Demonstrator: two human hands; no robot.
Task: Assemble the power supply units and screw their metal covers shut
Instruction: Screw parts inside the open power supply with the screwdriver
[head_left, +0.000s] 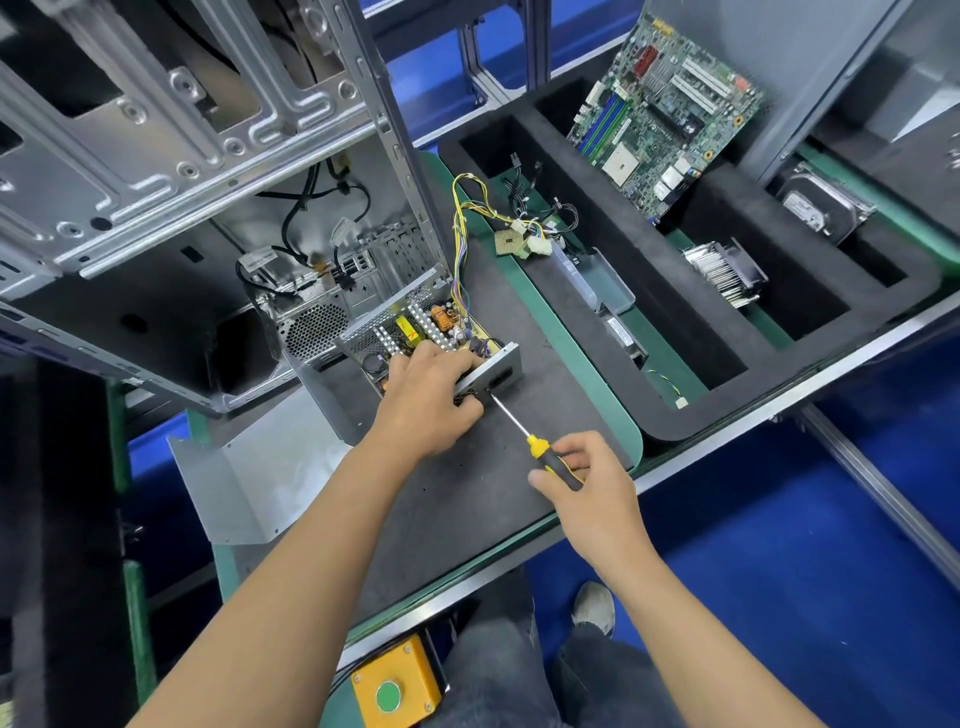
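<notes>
Sitting near the middle of the dark foam mat (467, 483): the open power supply (426, 332), its circuit board with coils and capacitors bare to view. Gripping its near end, left hand (428, 400), fingers curled over the metal end plate. Pinching the yellow-and-black screwdriver (540, 447) by its handle, right hand (587, 488), just right of the power supply; thin steel shaft reaching up-left, tip touching the end plate's outer face.

Lying left of the power supply, near the mat's front-left edge: a bent sheet-metal cover (249, 483), dull grey, separate from the unit. Standing behind and left of the power supply, touching it: an open computer case (182, 171), stamped steel, ribbed and perforated. Trailing behind the power supply: yellow and black wires (467, 218) ending in white plugs. Showing bare mat in front of the power supply, down to the bench's metal edge.

Lying right of the power supply: a black foam tray (691, 291) with long slots holding a green motherboard (665, 114), a finned heatsink (722, 273), and a hard drive (821, 205). Spreading below the bench: blue floor (779, 571).
</notes>
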